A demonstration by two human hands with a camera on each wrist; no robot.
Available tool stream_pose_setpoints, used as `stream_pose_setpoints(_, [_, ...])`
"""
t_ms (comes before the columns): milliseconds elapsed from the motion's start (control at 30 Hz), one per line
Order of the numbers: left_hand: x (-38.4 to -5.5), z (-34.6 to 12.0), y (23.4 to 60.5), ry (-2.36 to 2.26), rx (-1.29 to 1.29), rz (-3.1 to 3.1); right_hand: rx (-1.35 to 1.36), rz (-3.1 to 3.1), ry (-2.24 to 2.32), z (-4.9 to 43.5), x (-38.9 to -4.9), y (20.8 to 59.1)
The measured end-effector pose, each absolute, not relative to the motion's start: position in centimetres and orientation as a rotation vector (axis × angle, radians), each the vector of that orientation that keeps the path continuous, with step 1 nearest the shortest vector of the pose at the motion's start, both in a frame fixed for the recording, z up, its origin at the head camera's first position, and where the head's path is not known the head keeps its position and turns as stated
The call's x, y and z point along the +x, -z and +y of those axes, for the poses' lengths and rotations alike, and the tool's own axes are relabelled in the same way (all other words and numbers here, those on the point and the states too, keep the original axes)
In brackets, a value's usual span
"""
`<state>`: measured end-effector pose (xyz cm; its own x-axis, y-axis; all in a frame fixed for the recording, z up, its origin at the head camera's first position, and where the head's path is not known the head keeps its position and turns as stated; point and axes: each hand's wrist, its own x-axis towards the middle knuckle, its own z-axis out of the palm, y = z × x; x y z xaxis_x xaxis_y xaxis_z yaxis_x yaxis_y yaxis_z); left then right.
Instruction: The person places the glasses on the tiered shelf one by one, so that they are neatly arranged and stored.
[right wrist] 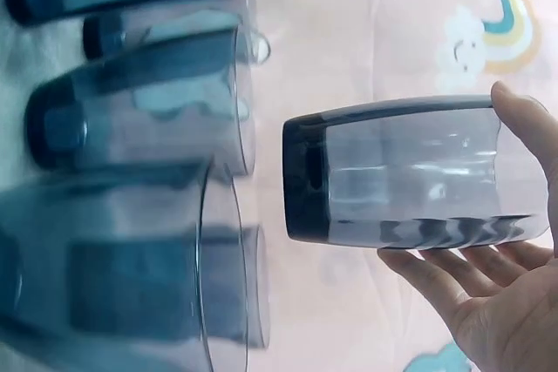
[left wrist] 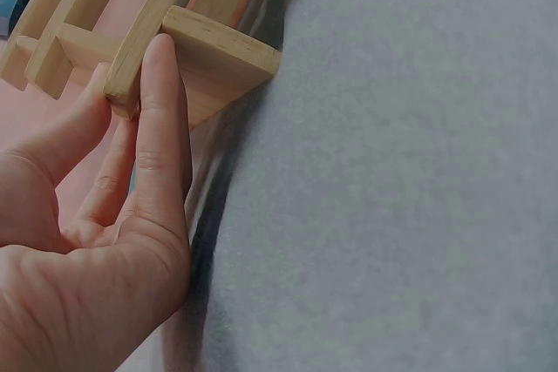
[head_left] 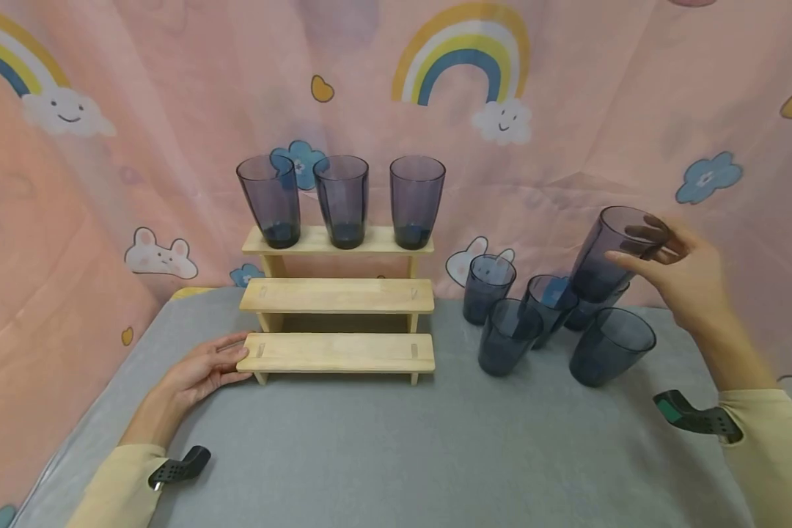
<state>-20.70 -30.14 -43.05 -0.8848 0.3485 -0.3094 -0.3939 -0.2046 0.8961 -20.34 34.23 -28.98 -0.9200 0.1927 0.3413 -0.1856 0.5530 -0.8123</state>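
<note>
My right hand [head_left: 696, 282] holds a tinted drinking glass [head_left: 594, 253] near its rim, thumb on one side and fingers on the other. The right wrist view shows this glass [right wrist: 401, 172] raised, apart from the others. At the left end of a three-step wooden stand [head_left: 336, 352], my left hand [head_left: 201, 370] pinches the lowest step. In the left wrist view the thumb and fingers of that hand [left wrist: 122, 215] lie on opposite faces of the board [left wrist: 144, 58]. Three matching glasses [head_left: 417, 202] stand upright in a row on the top step.
Several more tinted glasses [head_left: 508, 345] stand close together on the grey cloth [head_left: 462, 455] right of the stand, beneath the raised glass. The two lower steps [head_left: 336, 295] hold nothing. A pink printed curtain [head_left: 204, 88] hangs behind the table.
</note>
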Motion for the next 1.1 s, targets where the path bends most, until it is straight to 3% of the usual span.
stream_pose_setpoints(1100, [-20.7,-30.2,43.2,-2.143,-0.079,1.575,0.298,-2.424,-1.500,22.2,-22.4,29.0])
